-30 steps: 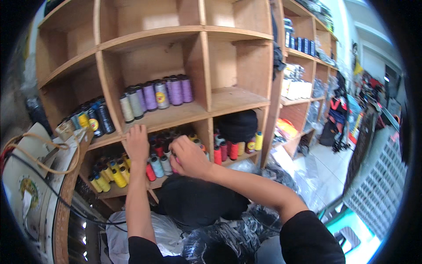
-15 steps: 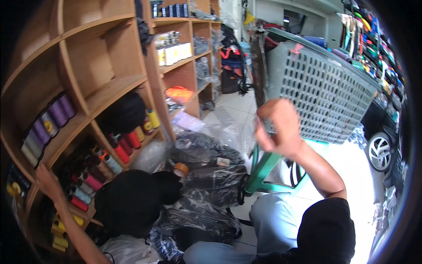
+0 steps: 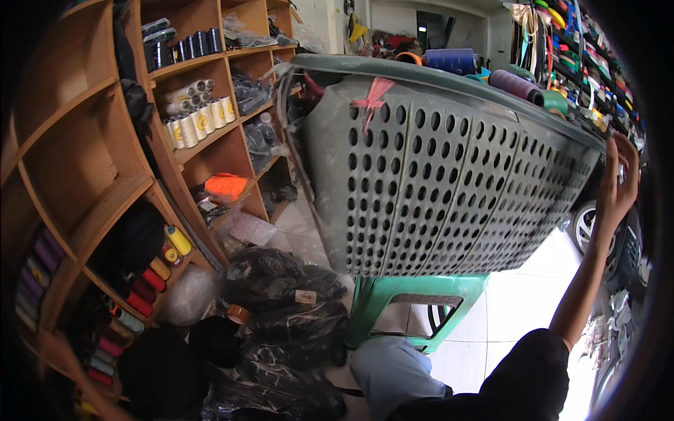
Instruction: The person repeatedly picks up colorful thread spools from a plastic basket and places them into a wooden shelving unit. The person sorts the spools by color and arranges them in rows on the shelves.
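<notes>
A large grey-green perforated plastic basket (image 3: 428, 189) fills the upper middle and right, resting on a green plastic stool (image 3: 421, 291). A pink ribbon (image 3: 374, 102) is tied to its side. My right hand (image 3: 621, 179) is raised beside the basket's right end, fingers stretched upward and apart, with nothing visible in them. Thread cones, including a purple one (image 3: 516, 85) and a green one (image 3: 553, 102), show above the basket's rim. At the far left, my left hand (image 3: 56, 351) is blurred beside the lower shelf, near the purple thread cones (image 3: 35, 270); its fingers cannot be made out.
Wooden shelves (image 3: 105, 203) line the left side, holding red spools (image 3: 140, 298) and white thread cones (image 3: 200, 121). Black plastic-wrapped bundles (image 3: 281, 337) and a roll of brown tape (image 3: 239, 313) lie on the floor. A car wheel (image 3: 586, 228) shows at the right.
My view has turned right and the basket looms larger. My right hand has moved from in front of the basket to its right end. My left hand stays by the shelf, now blurred.
</notes>
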`<action>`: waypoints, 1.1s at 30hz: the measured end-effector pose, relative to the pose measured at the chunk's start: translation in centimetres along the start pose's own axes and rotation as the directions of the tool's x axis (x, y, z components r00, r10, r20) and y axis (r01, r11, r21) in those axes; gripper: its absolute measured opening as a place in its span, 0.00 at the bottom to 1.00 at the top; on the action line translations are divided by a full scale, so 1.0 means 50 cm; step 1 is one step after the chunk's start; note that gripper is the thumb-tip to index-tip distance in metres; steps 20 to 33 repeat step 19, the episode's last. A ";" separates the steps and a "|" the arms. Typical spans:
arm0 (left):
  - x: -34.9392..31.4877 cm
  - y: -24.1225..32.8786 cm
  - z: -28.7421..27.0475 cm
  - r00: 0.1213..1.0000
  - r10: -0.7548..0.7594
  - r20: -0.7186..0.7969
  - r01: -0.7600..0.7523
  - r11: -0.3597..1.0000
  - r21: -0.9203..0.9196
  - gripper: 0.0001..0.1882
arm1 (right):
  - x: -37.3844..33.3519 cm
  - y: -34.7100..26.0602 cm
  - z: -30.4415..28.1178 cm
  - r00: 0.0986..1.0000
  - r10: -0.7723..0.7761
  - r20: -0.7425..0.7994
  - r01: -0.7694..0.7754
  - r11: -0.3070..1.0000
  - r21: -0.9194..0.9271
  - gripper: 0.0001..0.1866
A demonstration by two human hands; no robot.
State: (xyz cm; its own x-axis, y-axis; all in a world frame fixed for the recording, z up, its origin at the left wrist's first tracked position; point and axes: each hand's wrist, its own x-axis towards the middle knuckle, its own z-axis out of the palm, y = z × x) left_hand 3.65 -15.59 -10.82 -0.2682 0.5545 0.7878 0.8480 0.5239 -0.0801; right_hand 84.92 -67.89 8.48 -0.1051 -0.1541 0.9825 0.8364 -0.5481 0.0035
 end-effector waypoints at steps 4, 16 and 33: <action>0.158 0.001 0.208 0.990 -0.030 -0.140 -0.086 0.662 -0.744 0.19 | -0.026 0.033 0.123 0.935 -0.194 0.296 0.225 0.972 -0.073 0.18; 0.042 0.748 -0.910 0.287 0.885 0.368 0.614 0.125 -0.779 0.18 | 0.049 -0.011 0.034 0.533 0.214 0.818 -0.157 0.976 -0.153 0.08; -0.025 0.828 -1.013 0.139 0.913 0.384 0.532 0.258 -0.806 0.29 | 0.093 -0.039 0.030 0.428 0.336 0.839 -0.228 0.938 -0.259 0.09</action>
